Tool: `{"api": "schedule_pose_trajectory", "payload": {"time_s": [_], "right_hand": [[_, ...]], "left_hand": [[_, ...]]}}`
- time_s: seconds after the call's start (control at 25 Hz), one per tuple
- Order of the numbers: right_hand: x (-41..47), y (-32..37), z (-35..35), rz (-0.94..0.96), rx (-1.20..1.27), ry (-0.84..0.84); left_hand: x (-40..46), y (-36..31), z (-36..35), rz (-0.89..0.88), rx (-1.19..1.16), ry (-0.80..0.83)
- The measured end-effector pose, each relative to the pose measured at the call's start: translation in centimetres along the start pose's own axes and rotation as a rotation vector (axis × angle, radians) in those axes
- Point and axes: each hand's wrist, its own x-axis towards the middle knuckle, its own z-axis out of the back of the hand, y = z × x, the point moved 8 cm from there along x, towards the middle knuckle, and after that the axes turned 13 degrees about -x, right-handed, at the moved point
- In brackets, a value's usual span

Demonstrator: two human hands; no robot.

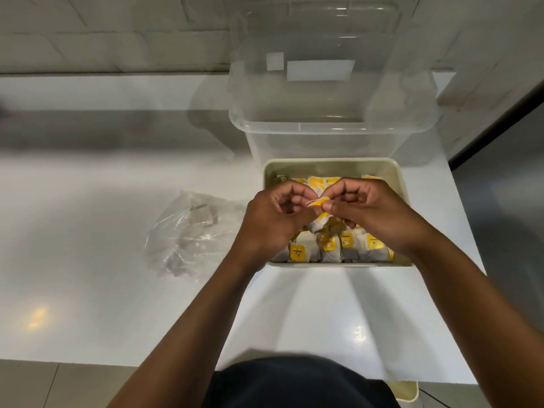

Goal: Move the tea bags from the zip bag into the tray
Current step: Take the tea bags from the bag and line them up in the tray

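Observation:
A cream tray sits on the white counter, holding several tea bags with yellow tags in rows. Both hands hover over its middle. My right hand pinches the yellow tag of a tea bag whose pouch hangs below the fingers. My left hand is curled right beside it, fingertips at the tag's string; whether it grips the string is hard to tell. The clear zip bag lies crumpled on the counter left of the tray, with a few tea bags inside.
A large clear plastic box stands directly behind the tray, its open lid leaning back toward the tiled wall. The counter's right edge runs just past the tray. The front edge lies near my body.

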Motion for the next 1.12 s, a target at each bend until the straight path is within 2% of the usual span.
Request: {"api": "schedule_pose_trajectory", "payload": {"time_s": [0.12,0.24,0.36,0.52,0.76,0.88,0.96,1.04,1.12], "right_hand": [[0.3,-1.3,1.2,0.018,-0.182,0.016],[0.2,-2.2,-0.1,0.008,-0.494,0.258],[0.2,-3.3,-1.9,-0.067,-0.746,0.476],[1.6,-4.6,-3.4,-0.1,-0.864,0.508],[2.5,-5.0,-3.8,0.045,-1.029,0.268],[2.3,-5.1,-3.5,0.023,-1.076,0.206],[1.8,-3.1,-3.1,0.054,-1.005,0.063],[0.4,0.1,-3.1,0.098,-0.833,-0.076],[-1.7,2.8,-5.3,0.123,-0.679,-0.065]], "left_hand": [[-0.3,-0.1,0.4,-0.052,0.168,-0.013],[-1.2,-2.5,2.9,-0.241,0.446,-0.166],[-2.1,-4.1,5.2,-0.324,0.677,-0.187],[-3.9,-4.8,8.7,-0.363,0.811,-0.239],[-6.7,-4.0,14.1,-0.304,0.797,-0.402],[-7.7,-3.2,16.6,-0.259,0.772,-0.5],[-8.0,-2.7,17.6,-0.233,0.763,-0.531],[-8.2,-2.4,17.7,-0.222,0.756,-0.531],[-8.4,-2.4,17.1,-0.231,0.745,-0.529]]}}
